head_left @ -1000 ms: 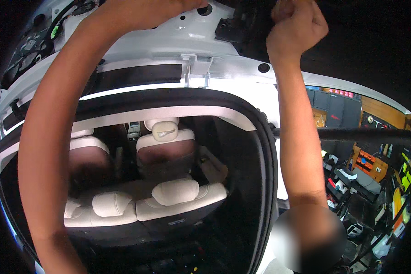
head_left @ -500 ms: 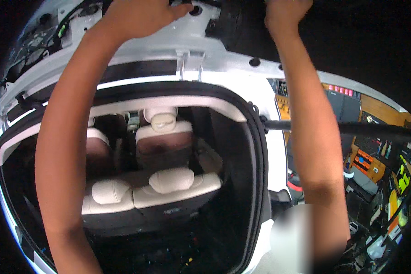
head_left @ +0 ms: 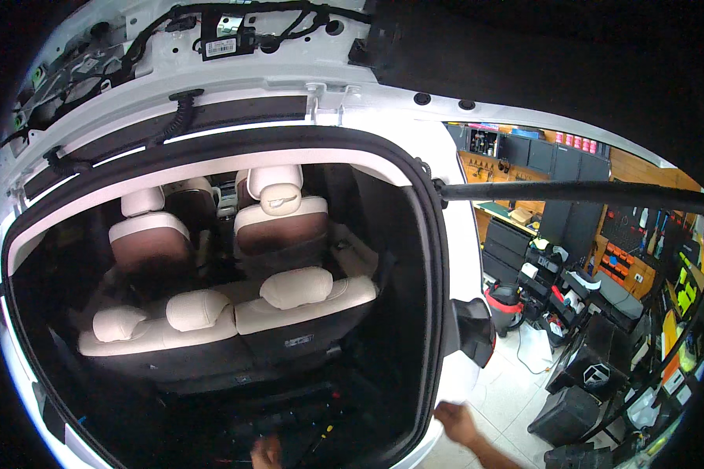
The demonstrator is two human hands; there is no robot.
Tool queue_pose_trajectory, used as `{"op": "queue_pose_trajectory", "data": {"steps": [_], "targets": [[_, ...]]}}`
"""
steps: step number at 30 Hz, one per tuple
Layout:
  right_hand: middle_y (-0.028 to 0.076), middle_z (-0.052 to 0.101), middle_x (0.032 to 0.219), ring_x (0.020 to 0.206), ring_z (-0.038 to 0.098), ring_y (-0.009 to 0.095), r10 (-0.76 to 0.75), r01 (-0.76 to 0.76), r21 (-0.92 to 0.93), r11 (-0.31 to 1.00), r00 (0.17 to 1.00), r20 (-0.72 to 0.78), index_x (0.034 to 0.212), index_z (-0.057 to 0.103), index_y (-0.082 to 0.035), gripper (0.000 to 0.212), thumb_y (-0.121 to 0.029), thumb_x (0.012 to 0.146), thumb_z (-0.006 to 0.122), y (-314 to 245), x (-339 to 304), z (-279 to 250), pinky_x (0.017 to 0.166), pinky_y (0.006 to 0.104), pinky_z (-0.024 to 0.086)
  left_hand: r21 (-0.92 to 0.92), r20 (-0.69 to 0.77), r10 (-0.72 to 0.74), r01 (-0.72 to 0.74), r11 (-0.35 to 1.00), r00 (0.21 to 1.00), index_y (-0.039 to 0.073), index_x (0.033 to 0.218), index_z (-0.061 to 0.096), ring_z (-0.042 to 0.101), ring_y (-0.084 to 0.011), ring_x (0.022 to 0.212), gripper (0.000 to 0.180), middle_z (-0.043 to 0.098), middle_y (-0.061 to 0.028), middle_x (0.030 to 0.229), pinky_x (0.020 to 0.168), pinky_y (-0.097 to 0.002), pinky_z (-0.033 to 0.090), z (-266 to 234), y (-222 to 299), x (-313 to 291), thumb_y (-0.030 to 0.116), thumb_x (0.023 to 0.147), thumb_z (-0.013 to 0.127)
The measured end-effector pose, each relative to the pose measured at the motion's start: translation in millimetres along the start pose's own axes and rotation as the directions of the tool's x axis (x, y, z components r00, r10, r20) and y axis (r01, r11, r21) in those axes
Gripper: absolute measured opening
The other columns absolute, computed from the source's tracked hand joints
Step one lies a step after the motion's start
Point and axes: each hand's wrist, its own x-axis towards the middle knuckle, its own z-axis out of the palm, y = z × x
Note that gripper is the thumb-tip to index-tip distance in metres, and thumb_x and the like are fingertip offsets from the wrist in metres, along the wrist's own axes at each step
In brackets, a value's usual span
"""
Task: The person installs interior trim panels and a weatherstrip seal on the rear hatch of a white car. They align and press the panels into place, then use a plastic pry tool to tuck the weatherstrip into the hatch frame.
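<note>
My left hand [head_left: 267,453] is low over the dark cargo floor [head_left: 211,426], inside the opening, and the small yellow-ended thing [head_left: 328,431] lies on that floor just to its right and a little deeper in, toward the rear seat back [head_left: 188,371]. Its long axis seems to slant, the bright end up and away from me, the darker end running down toward my side, though the gloom hides where it stops. My left is the nearer hand: my right hand [head_left: 457,424] is out beyond the black rubber seal [head_left: 438,328], beside the white body edge [head_left: 457,379], so the seal stands between it and the yellow-ended thing. The fingers of my left are blurred and cut off by the lower edge, so I cannot tell whether they grasp anything; those of my right look loosely curled, with nothing visible in them, but I cannot tell whether they are closed
</note>
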Motion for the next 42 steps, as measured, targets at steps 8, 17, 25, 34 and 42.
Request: {"op": "queue_pose_trajectory", "data": {"steps": [8, 17, 25, 34, 42], "targets": [[0.012, 0.077, 0.091, 0.085, 0.073, 0.030, 0.659, -0.586, -0.495, 0.641, 0.752, -0.037, 0.103, 0.074, -0.003, 0.033, -0.032, 0.104, 0.059, 213.6, -210.3, -12.1, 0.079, 0.0462, 0.056, 0.563, 0.114, -0.738, 0.569, 0.599, 0.665, 0.007, 0.114, 0.073, 0.061, -0.0226, 0.086, 0.032, 0.072, -0.0094, 0.096, 0.075, -0.0386, 0.051, 11.3, -169.8, -231.3, 0.034, 0.102, 0.063], [0.011, 0.077, 0.093, 0.087, 0.073, 0.031, 0.665, -0.619, -0.425, 0.660, 0.745, -0.052, 0.104, 0.074, -0.005, 0.032, -0.032, 0.104, 0.058, 256.2, -255.4, -81.7, 0.080, 0.0472, 0.056, 0.675, 0.368, -0.354, 0.015, 0.738, 0.860, 0.004, 0.106, 0.070, 0.064, -0.0317, 0.116, 0.033, 0.072, -0.0165, 0.115, 0.100, -0.0438, 0.053, 118.0, -175.8, -280.1, 0.035, 0.102, 0.059], [0.011, 0.077, 0.095, 0.088, 0.073, 0.031, 0.614, -0.573, -0.373, 0.730, 0.789, -0.009, 0.104, 0.074, -0.006, 0.031, -0.032, 0.103, 0.057, 264.5, -267.8, -97.6, 0.081, 0.0482, 0.055, 0.493, 0.536, -0.302, -0.002, 0.870, 0.789, 0.008, 0.116, 0.076, 0.070, -0.0344, 0.116, 0.035, 0.074, -0.0172, 0.125, 0.095, -0.0405, 0.057, 223.0, -114.6, -271.5, 0.034, 0.105, 0.056], [0.011, 0.077, 0.098, 0.090, 0.073, 0.031, 0.639, -0.585, -0.368, 0.723, 0.769, 0.034, 0.104, 0.074, -0.007, 0.030, -0.031, 0.103, 0.056, 264.8, -267.5, -90.1, 0.082, 0.0493, 0.055, 0.622, 0.314, -0.743, 0.463, 0.632, 0.591, 0.009, 0.116, 0.076, 0.065, -0.0285, 0.093, 0.028, 0.071, -0.0134, 0.105, 0.079, -0.0385, 0.052, 136.8, -146.9, -385.8, 0.028, 0.103, 0.059], [0.011, 0.077, 0.099, 0.091, 0.072, 0.031, 0.649, -0.586, -0.388, 0.712, 0.760, 0.044, 0.105, 0.074, -0.008, 0.030, -0.031, 0.102, 0.055, 269.5, -227.9, -57.9, 0.083, 0.0503, 0.055, 0.387, 0.121, -0.943, 0.860, 0.334, 0.311, 0.009, 0.109, 0.079, 0.060, -0.0207, 0.066, 0.020, 0.069, -0.0074, 0.082, 0.058, -0.0367, 0.048, 11.6, -166.0, -425.4, 0.021, 0.096, 0.071]]}}
